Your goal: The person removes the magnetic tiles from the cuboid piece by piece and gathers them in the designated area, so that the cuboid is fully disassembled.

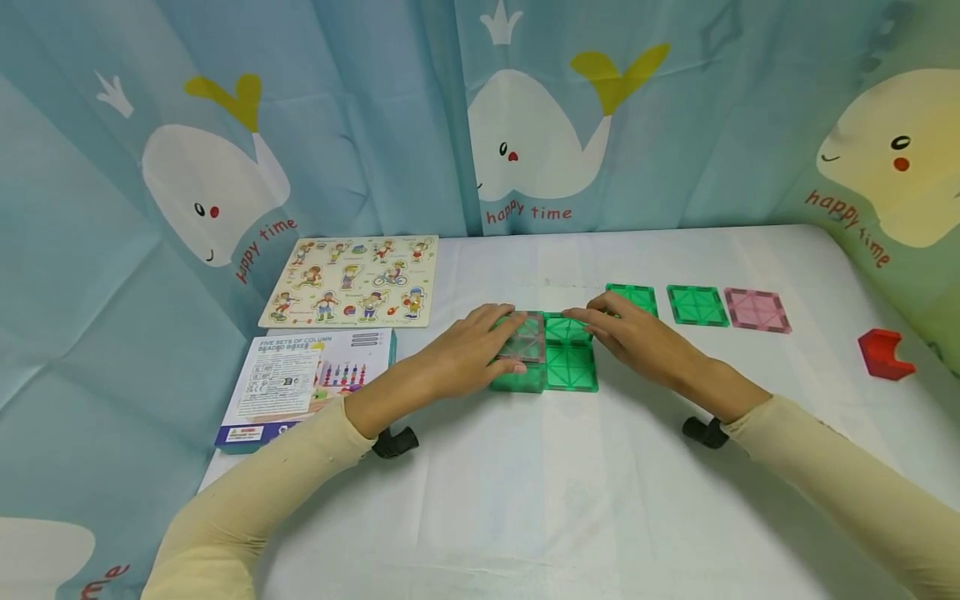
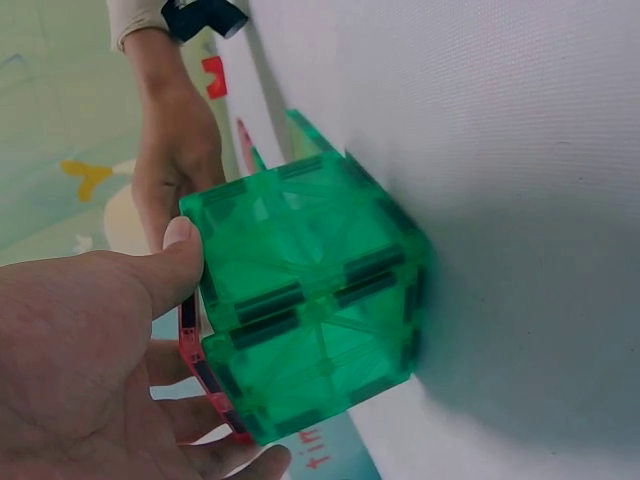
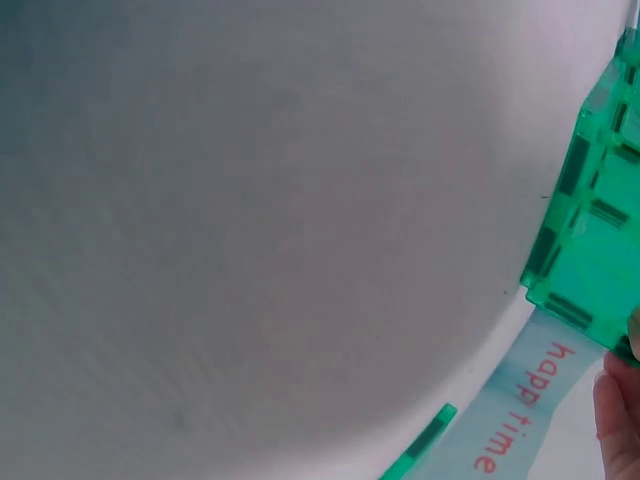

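Note:
My left hand (image 1: 468, 354) holds a small cube of magnetic tiles, its fingers lying over the pink top tile (image 1: 531, 342). In the left wrist view, the thumb touches the edge of a green side wall (image 2: 320, 240), and the other fingers sit behind the pink tile. To the right of the cube, a flat green tile (image 1: 572, 369) lies against it. Behind that, a raised green tile (image 1: 566, 331) is pinched at its corner by my right hand (image 1: 637, 342). The right wrist view shows only these fingertips (image 3: 620, 410) at the edge.
Two green tiles (image 1: 697, 305) and one pink tile (image 1: 757, 310) lie in a row at the back right. Farther right sits a red notched block (image 1: 885, 354). On the left are a picture puzzle board (image 1: 352, 283) and a beaded-column toy box (image 1: 300, 383). A whale-print curtain (image 1: 405, 125) borders the table.

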### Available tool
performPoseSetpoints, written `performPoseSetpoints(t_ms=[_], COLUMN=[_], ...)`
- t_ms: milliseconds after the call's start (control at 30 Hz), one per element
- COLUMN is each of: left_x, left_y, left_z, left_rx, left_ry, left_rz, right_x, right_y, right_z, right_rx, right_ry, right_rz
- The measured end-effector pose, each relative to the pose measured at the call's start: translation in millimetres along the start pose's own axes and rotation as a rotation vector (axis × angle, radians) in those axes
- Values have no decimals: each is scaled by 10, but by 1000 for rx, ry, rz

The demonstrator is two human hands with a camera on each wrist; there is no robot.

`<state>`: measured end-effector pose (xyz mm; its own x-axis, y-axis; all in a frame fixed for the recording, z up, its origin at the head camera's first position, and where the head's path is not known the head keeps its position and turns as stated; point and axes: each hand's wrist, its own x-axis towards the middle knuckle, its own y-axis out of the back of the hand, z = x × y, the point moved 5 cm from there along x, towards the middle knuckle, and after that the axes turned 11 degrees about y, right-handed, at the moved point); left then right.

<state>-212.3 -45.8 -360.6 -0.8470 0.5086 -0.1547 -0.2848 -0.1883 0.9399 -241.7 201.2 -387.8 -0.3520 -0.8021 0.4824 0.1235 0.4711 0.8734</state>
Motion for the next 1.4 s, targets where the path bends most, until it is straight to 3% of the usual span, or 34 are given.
performPoseSetpoints(t_ms=[600,1100,1267,1400], left_x=[1,-7,-2,3], left_y=[-6,7,6,6], left_z=[11,3,2,4], left_rx=[0,12,14,19], left_ry=[-10,0,0,0], left_rz=[-8,-14,-13,-7], right_x=[16,49,16,-61], right_y=[90,128,241,472], right_z=[-55,-131,-63,78], right_rx=[43,-16,-5,36], right_ry=[11,42,-25,-160], right_rz=[44,44,88,140])
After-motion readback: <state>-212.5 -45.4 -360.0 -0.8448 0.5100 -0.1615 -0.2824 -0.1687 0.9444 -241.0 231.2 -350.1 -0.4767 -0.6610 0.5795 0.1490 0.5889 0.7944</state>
